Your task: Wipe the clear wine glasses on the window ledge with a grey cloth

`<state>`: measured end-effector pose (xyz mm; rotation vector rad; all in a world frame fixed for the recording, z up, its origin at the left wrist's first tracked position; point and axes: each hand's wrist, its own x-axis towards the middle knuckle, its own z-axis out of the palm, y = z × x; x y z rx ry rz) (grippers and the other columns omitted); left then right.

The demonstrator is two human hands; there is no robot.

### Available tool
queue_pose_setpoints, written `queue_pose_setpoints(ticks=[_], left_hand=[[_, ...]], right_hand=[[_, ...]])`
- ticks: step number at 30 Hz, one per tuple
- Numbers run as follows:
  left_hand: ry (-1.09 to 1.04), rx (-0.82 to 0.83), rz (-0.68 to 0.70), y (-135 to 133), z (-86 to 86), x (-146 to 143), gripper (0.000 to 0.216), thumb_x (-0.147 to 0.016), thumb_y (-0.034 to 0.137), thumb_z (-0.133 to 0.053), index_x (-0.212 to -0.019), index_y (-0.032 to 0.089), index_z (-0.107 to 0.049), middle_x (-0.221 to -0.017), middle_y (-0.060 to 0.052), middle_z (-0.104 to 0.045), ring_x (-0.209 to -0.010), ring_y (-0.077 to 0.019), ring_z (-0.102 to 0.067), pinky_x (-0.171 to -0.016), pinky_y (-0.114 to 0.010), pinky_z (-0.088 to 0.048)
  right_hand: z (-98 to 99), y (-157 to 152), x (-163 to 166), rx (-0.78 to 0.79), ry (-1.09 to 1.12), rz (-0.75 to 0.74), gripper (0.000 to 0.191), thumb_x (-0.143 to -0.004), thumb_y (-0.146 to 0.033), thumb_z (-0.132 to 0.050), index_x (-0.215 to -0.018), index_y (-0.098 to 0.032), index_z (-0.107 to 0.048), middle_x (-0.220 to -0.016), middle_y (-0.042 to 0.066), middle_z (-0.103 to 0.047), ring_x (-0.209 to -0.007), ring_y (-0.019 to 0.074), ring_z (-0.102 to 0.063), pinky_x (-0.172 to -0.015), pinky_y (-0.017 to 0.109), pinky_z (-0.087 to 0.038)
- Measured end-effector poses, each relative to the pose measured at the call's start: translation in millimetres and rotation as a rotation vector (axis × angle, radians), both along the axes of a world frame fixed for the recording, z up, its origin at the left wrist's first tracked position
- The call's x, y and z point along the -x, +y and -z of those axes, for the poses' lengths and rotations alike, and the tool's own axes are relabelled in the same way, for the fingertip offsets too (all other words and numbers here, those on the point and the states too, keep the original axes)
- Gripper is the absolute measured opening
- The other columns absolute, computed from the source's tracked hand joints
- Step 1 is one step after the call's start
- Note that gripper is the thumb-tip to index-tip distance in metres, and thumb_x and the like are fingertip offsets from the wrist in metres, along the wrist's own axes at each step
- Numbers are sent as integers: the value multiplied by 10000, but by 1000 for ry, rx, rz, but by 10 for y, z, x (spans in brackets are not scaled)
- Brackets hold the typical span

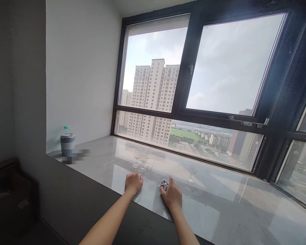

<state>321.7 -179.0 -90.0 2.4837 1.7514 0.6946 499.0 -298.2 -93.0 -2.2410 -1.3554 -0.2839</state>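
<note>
My left hand (134, 182) rests on the glossy stone sill (219, 207) with its fingers curled under, just in front of a small cluster of clear wine glasses (141, 160). Whether anything is inside the curled fingers is hidden. My right hand (171, 195) lies beside it, fingers closed on a small grey cloth (163, 184) bunched against the sill. A single wine glass (192, 172) stands upright a little to the right of and beyond the right hand.
A grey cup with a green-capped bottle behind it (67, 144) stands at the sill's far left by the white wall. A large dark-framed window (188, 88) runs along the back. The sill's dark front edge (91, 200) drops off toward me.
</note>
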Motion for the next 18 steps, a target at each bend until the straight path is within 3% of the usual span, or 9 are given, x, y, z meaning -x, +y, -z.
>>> queue_pose_setpoints(ticks=[18], left_hand=[[-6, -5, -1, -14, -18, 9, 324, -907, 334, -416, -989, 154, -673, -918, -129, -705, -946, -263, -627, -854, -379, -377]], right_hand=[[-17, -3, 10, 16, 3, 6, 624, -859, -396, -467, -1401, -100, -382, -1207, 185, -622, -1128, 302, -558, -877, 372, -407]])
